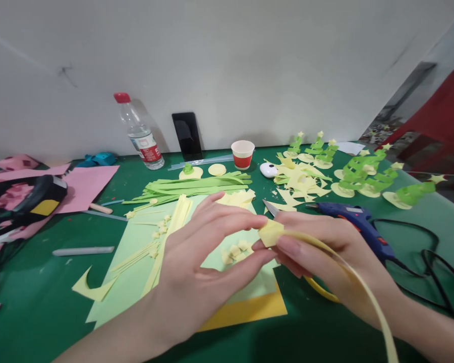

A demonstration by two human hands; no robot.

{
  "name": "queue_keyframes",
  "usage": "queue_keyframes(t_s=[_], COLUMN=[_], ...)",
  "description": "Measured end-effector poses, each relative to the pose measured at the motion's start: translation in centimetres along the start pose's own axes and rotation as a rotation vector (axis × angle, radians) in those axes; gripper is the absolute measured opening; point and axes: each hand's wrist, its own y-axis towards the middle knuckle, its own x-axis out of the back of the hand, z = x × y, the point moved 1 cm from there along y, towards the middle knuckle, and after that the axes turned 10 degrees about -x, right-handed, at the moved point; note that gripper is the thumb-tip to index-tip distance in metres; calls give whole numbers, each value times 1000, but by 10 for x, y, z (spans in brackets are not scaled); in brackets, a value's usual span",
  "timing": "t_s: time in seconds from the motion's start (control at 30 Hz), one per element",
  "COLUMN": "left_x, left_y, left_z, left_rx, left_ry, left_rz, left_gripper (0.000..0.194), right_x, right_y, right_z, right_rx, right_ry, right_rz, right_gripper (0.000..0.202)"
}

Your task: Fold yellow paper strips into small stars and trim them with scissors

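Between my two hands is a small folded yellow paper knot, with a long yellow strip trailing from it over my right hand toward the bottom edge. My right hand pinches the knot with thumb and fingers and also has scissors in it, their blade pointing out and a yellow handle below the palm. The index finger and thumb of my left hand close on the knot's left side. Small folded yellow pieces lie on the green paper behind my left hand.
Green strips, yellow scraps, a paper cup, a bottle and a phone stand or lie behind. Green spirals with stars and a blue glue gun are right; pink paper is left.
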Motion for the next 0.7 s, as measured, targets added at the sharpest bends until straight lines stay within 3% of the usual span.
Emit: queue_keyframes(t_s=[0.27,0.47,0.7], left_x=[3,5,5], left_y=[1,-1,7], left_z=[-2,-3,-3], left_rx=[-62,-68,140], left_ry=[44,49,-167], left_rz=[8,-18,-35], left_gripper=[22,22,19], right_x=[-3,-2,1], right_y=[-2,-3,0], right_z=[-2,-1,6], right_rx=[81,46,47], right_ry=[0,15,-25], right_rz=[31,-56,-146], right_gripper=[33,30,24])
